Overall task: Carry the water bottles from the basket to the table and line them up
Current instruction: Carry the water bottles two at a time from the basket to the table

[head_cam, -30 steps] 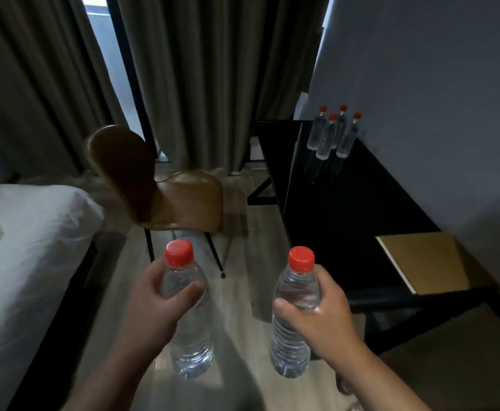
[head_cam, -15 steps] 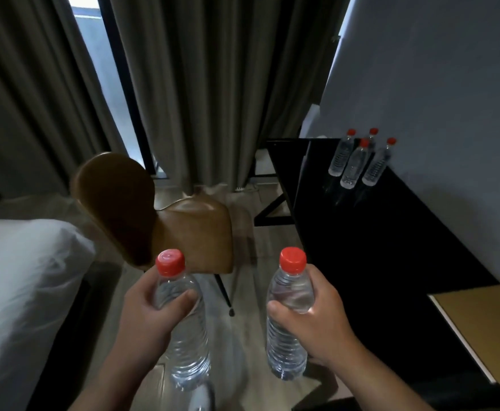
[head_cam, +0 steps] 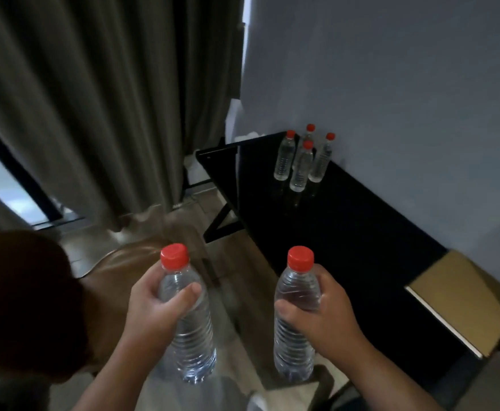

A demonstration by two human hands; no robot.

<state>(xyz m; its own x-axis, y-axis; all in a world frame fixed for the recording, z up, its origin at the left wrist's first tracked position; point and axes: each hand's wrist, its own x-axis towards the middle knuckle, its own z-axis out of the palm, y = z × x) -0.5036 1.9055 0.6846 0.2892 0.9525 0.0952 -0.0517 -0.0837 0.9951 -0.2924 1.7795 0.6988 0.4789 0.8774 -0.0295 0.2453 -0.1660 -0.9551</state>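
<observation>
Left grip (head_cam: 153, 312) clamped round left bottle (head_cam: 195, 345); right grip (head_cam: 328, 318) clamped round right bottle (head_cam: 293, 348). Four bottles (head_cam: 301, 167) on worktop (head_cam: 361, 232), rearmost partly hidden. Chair (head_cam: 20, 307) cut off.

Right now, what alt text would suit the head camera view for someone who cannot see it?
A person's left hand and right hand each grip a red-capped water bottle, the left bottle and the right bottle. Ahead, four more bottles stand clustered on a black table against a grey wall.

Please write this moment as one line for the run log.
phase: carry | left hand: grips left bottle, upright | right hand: grips right bottle, upright | table: four bottles standing at far end
</observation>
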